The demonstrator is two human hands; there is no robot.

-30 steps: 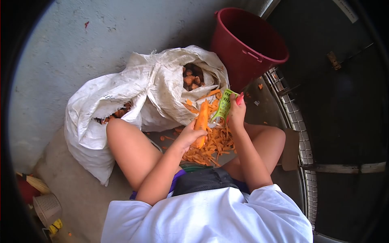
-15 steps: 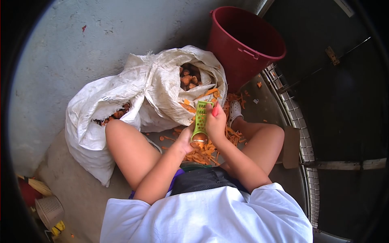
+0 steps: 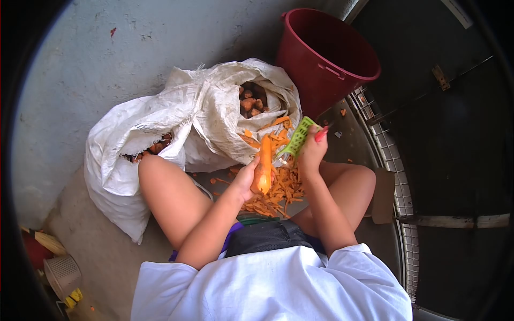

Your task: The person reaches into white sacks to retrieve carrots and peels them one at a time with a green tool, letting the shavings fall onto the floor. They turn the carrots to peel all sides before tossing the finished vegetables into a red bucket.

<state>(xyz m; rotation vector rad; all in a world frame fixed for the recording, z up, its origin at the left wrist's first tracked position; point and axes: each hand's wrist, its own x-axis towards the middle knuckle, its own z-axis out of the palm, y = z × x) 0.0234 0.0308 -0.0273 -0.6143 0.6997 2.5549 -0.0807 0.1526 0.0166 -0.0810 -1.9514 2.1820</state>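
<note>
An orange carrot (image 3: 263, 170), partly peeled, points up and away in my left hand (image 3: 247, 180), whose fingers are wrapped round its lower part. My right hand (image 3: 312, 151) is closed on a green peeler (image 3: 299, 138) with a wide, perforated body, which tilts just right of the carrot, apart from it. Something red shows at the right hand's fingers; its shape is unclear. Beneath both hands lies a heap of orange peelings (image 3: 279, 196). More peelings rest on the edge of the nearer sack.
Two white woven sacks (image 3: 211, 120) (image 3: 115, 176) hold unpeeled roots. Behind them stands a dark red bucket (image 3: 300, 72). A wire grid (image 3: 394, 155) and dark panels line the right. A perforated basket (image 3: 63, 275) lies lower left.
My right hand has moved up and right with the green peeler, off the carrot. The carrot, earlier mostly hidden under the peeler, now shows along its length in my left hand.
</note>
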